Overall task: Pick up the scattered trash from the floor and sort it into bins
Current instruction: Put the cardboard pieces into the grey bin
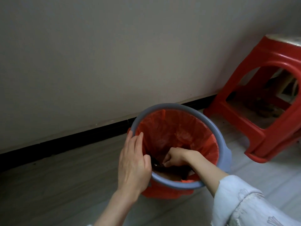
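Observation:
A round grey bin (210, 126) lined with a red plastic bag (171, 132) stands on the floor by the wall. My left hand (133, 162) grips the bin's left rim, fingers curled over its edge. My right hand (175, 156) reaches down inside the bin, fingers curled and pinching a dark piece of trash (156, 164) near the bottom. Brown and dark rubbish (172, 174) lies at the bin's bottom, partly hidden by my right forearm.
A red plastic stool (267, 101) stands to the right of the bin. A beige wall (114, 54) with a black skirting strip (73, 141) runs behind. Pale wood-look floor (57, 185) spreads to the left and front.

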`<control>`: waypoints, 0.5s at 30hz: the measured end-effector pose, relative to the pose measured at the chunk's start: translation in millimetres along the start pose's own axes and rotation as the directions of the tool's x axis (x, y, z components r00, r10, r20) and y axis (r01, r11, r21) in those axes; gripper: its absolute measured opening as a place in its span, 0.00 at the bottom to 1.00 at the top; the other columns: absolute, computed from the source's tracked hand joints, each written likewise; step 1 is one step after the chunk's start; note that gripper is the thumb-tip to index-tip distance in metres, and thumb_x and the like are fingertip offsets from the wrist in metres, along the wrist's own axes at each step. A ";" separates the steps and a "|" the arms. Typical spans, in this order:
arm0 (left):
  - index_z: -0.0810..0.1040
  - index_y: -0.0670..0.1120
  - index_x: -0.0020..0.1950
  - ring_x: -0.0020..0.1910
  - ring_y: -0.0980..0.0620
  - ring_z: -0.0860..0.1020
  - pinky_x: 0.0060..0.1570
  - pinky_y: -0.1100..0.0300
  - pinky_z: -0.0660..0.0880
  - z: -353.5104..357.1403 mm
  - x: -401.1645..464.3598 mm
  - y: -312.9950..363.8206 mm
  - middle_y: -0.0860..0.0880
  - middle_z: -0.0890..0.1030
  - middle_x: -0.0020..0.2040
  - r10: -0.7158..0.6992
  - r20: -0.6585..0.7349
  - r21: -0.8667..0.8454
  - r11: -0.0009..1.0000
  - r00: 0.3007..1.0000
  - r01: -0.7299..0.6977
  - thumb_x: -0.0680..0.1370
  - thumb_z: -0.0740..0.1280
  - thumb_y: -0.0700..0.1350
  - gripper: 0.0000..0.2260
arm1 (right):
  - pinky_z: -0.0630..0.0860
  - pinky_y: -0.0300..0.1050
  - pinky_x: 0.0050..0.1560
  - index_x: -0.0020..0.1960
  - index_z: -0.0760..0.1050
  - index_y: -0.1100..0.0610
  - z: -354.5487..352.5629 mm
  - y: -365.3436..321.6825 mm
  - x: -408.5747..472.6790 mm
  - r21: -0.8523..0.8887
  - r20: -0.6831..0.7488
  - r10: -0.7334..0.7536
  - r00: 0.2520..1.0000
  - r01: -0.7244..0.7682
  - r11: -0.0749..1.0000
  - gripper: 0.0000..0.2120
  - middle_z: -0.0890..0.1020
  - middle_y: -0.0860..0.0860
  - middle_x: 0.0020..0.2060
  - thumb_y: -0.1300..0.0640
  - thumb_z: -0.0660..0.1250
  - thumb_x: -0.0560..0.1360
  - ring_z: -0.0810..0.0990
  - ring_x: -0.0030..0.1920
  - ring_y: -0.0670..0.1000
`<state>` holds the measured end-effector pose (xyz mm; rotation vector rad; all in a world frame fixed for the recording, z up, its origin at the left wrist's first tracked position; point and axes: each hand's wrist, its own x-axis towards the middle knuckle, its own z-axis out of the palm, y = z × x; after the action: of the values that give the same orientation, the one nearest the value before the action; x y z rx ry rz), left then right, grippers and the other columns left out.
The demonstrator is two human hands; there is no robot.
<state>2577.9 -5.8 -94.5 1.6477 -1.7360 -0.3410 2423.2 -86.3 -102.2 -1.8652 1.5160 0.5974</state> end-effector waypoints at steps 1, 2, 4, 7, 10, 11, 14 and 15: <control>0.59 0.45 0.74 0.74 0.60 0.48 0.69 0.64 0.48 -0.1 0.0 0.3 0.50 0.61 0.73 0.001 0.008 0.012 1.000 1.000 -0.001 0.70 0.46 0.47 0.31 | 0.66 0.38 0.60 0.67 0.72 0.50 0.7 -0.2 -1.9 0.027 -0.020 -0.002 1.000 0.002 1.000 0.20 0.75 0.47 0.65 0.51 0.66 0.75 0.72 0.65 0.50; 0.59 0.45 0.74 0.73 0.61 0.47 0.68 0.65 0.48 -1.1 0.3 0.9 0.50 0.61 0.74 0.007 0.013 0.021 1.000 1.000 -0.007 0.70 0.45 0.48 0.32 | 0.67 0.40 0.63 0.70 0.67 0.50 2.7 -1.4 -2.3 0.030 -0.023 0.001 1.000 0.000 1.000 0.25 0.71 0.49 0.68 0.51 0.67 0.74 0.70 0.67 0.51; 0.59 0.46 0.74 0.74 0.60 0.47 0.67 0.65 0.47 -2.6 0.6 1.4 0.51 0.60 0.74 0.005 0.028 0.036 0.999 1.000 -0.006 0.70 0.46 0.47 0.31 | 0.72 0.45 0.63 0.75 0.56 0.49 8.4 -5.3 -4.3 -0.066 0.033 0.042 0.999 -0.039 0.997 0.33 0.68 0.52 0.70 0.57 0.66 0.73 0.71 0.66 0.54; 0.58 0.46 0.74 0.75 0.59 0.47 0.68 0.64 0.48 -3.0 2.7 1.4 0.51 0.60 0.74 0.012 0.041 0.069 0.998 0.999 -0.015 0.70 0.44 0.47 0.31 | 0.78 0.44 0.40 0.75 0.57 0.52 14.1 -4.7 -8.4 -0.232 0.105 0.109 0.988 -0.082 0.969 0.31 0.71 0.55 0.67 0.63 0.62 0.74 0.77 0.60 0.55; 0.59 0.46 0.74 0.75 0.57 0.48 0.69 0.63 0.50 -2.5 3.5 0.7 0.51 0.61 0.74 0.024 0.044 0.111 0.993 0.999 -0.028 0.68 0.41 0.50 0.35 | 0.75 0.46 0.50 0.74 0.57 0.55 17.1 -6.2 -9.1 -0.307 0.105 0.111 0.988 -0.074 0.949 0.29 0.70 0.56 0.68 0.62 0.61 0.75 0.75 0.62 0.56; 0.59 0.45 0.74 0.75 0.57 0.49 0.69 0.62 0.51 -2.2 3.5 0.6 0.50 0.61 0.74 0.024 0.044 0.125 0.992 0.999 -0.029 0.67 0.40 0.50 0.35 | 0.75 0.48 0.56 0.74 0.56 0.55 19.6 -7.3 -7.8 -0.310 0.127 0.108 0.986 -0.064 0.949 0.29 0.68 0.57 0.69 0.60 0.61 0.75 0.74 0.63 0.57; 0.61 0.45 0.74 0.75 0.55 0.51 0.69 0.58 0.56 -1.5 4.0 1.1 0.49 0.63 0.73 0.018 0.041 0.151 0.988 0.999 -0.024 0.67 0.41 0.50 0.35 | 0.67 0.51 0.67 0.76 0.50 0.55 21.1 -10.4 -9.6 -0.206 0.232 0.092 0.968 -0.044 0.978 0.30 0.59 0.56 0.74 0.58 0.58 0.77 0.65 0.70 0.59; 0.61 0.45 0.74 0.75 0.55 0.50 0.69 0.57 0.56 -1.6 4.1 1.2 0.49 0.63 0.73 0.017 0.048 0.158 0.987 0.999 -0.024 0.67 0.41 0.50 0.35 | 0.66 0.50 0.68 0.76 0.49 0.54 18.6 -10.9 -13.0 -0.128 0.249 0.086 0.965 -0.056 0.990 0.30 0.58 0.56 0.74 0.58 0.57 0.77 0.63 0.71 0.59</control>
<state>2578.2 -9.0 -91.3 1.7447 -1.8551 -0.2381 2431.8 -62.7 -103.6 -1.7489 1.4080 0.9420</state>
